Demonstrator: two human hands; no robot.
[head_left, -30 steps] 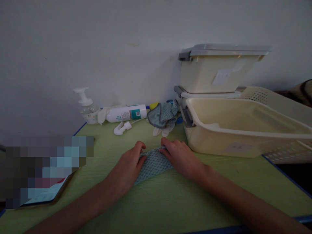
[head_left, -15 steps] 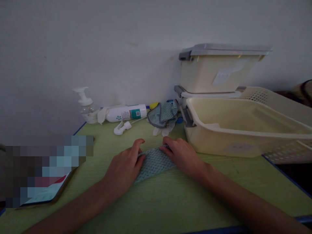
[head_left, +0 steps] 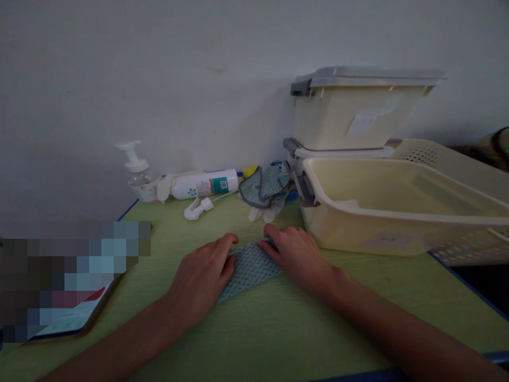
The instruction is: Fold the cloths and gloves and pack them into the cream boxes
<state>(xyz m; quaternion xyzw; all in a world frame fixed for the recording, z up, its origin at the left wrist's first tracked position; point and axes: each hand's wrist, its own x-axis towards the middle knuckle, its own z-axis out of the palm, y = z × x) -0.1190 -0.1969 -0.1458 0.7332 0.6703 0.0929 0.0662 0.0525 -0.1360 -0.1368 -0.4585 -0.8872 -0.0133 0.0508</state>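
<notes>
A grey-blue textured cleaning cloth [head_left: 253, 266], folded into a flat strip, lies on the green table between my hands. My left hand [head_left: 202, 273] grips its left end, the thumb at the edge and the index finger raised in a curve above. At the far right corner my right hand [head_left: 296, 254] is closed on the cloth, thumb and fingers pinching near the dark stitched edge. The fingertips beneath the cloth are hidden. Beyond the hands, a second, crumpled cloth [head_left: 264, 185] rests on pale gloves [head_left: 262, 214].
A pump bottle [head_left: 138, 178], a lying white spray bottle [head_left: 204, 184] and a white spray nozzle [head_left: 198, 208] are at the back left. An open cream bin [head_left: 366, 233], a perforated basket [head_left: 469, 170] and a lidded box [head_left: 353, 119] occupy the right. A partly blurred tablet-like object [head_left: 75, 318] lies left.
The view shifts slightly. Both hands keep hold of the cloth in nearly the same pose, the left index finger a little lower.
</notes>
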